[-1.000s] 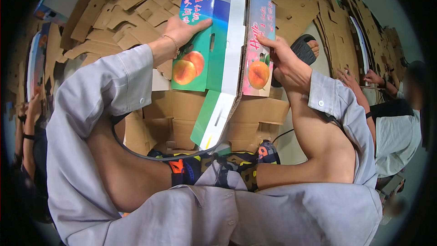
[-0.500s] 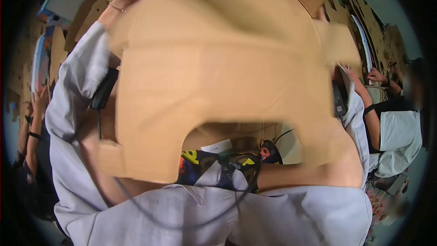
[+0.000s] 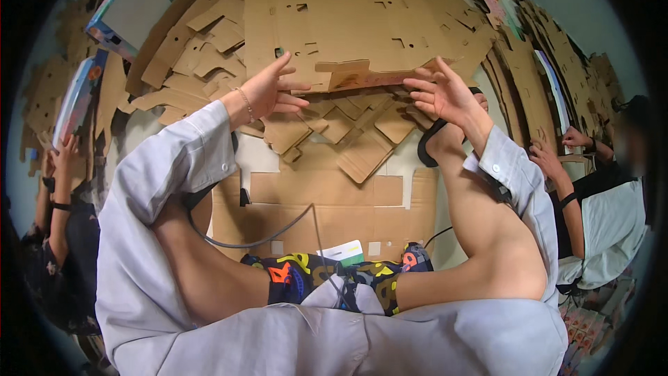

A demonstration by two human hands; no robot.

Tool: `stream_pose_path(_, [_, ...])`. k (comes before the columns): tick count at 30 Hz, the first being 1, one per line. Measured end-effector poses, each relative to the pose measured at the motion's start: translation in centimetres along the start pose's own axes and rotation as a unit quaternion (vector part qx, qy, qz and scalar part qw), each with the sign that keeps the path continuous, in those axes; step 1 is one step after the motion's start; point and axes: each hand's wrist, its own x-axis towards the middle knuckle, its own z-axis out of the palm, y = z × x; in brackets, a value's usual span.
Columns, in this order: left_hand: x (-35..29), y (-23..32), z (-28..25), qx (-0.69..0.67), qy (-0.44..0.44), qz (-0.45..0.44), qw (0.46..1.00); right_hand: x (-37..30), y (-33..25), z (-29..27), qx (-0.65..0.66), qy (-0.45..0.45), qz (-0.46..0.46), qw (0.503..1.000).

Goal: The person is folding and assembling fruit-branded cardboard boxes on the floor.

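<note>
My left hand (image 3: 268, 94), with a thin bracelet at the wrist, hovers palm inward over cardboard scraps, its fingers spread and holding nothing. Facing it across a gap is my right hand (image 3: 445, 94), also empty with fingers apart. Beyond and between them lies a large brown cardboard sheet (image 3: 348, 21) with small slots and holes. Its near edge has a raised, printed flap (image 3: 369, 78), close to my right fingertips; whether they touch I cannot tell. Loose cardboard pieces (image 3: 362, 153) lie heaped below my hands.
A cardboard panel (image 3: 313, 219) lies between my bare legs, with a dark cable (image 3: 257, 244) looping above it. Stacked cardboard (image 3: 209, 49) lines the left. Flat boxes (image 3: 132, 7) stand at far left. Other people's hands are at work at left (image 3: 65, 153) and right (image 3: 550, 160).
The large cut-out cardboard piece that was raised before me no longer fills the view. Both my hands are now lower, empty and spread, and the cardboard heap shows.
</note>
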Motion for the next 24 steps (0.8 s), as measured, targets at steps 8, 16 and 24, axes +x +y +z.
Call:
stream_pose_path(8, [2.4, -4.3, -1.5, 0.417, -0.026, 0.018, 0.909, 0.0, 2.4, -2.9, -0.131, 0.182, -0.021, 0.974])
stream_pose_path(16, [3.2, -6.0, -3.3, 0.612, -0.025, 0.126, 0.780, 0.5, 3.9, -4.5, -0.147, 0.114, 0.053, 0.981])
stream_pose_path(24, [3.3, -5.3, -3.5, 0.662, 0.068, 0.223, 0.712, 1.9, 3.2, -4.8, -0.262, 0.253, 0.072, 0.929])
